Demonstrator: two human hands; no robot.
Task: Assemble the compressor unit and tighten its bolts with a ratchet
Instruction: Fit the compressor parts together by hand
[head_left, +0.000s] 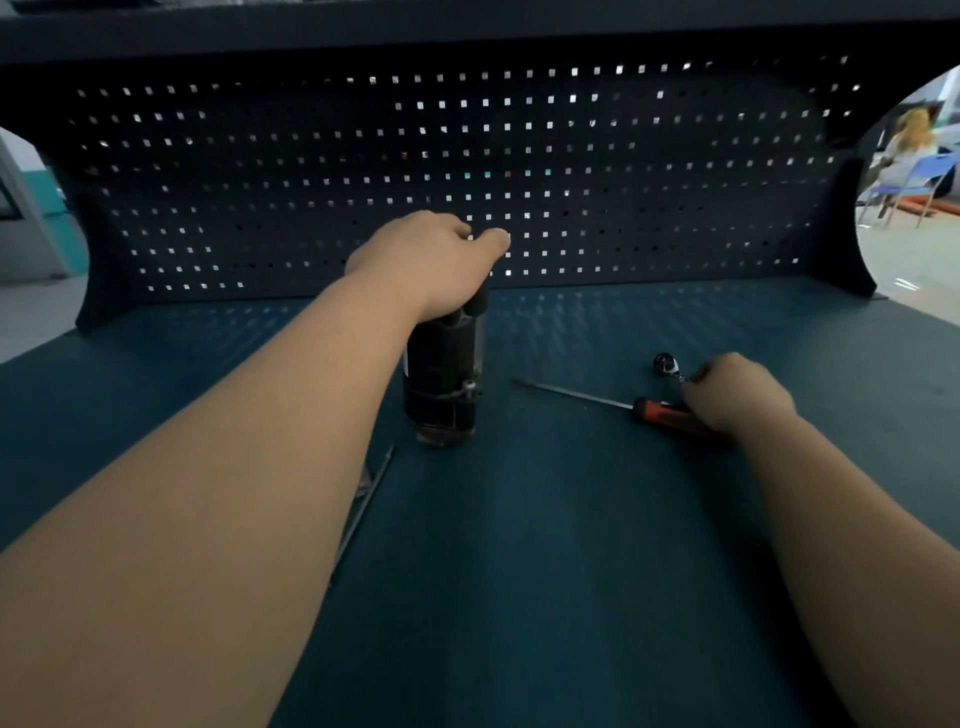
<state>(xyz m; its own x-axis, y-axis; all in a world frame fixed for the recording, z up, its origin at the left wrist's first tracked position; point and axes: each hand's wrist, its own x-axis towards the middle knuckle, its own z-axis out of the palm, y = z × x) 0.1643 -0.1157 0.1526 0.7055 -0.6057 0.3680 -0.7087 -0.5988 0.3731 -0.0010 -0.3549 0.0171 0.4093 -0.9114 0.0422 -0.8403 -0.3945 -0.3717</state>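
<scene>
Head view: your left hand (421, 260) grips atop the upright black cylindrical compressor unit (441, 384). Right of it, your right hand (737, 395) clasps the chrome ratchet (667, 366); seat it squarely.

Open: bench (571, 519) front-centre.
Middle: upright compressor unit (441, 384) blocks.
Right: screwdriver (654, 408) lies across.
Left-front: thin rod (371, 493).
Back: pegboard (623, 182) closes off.
</scene>
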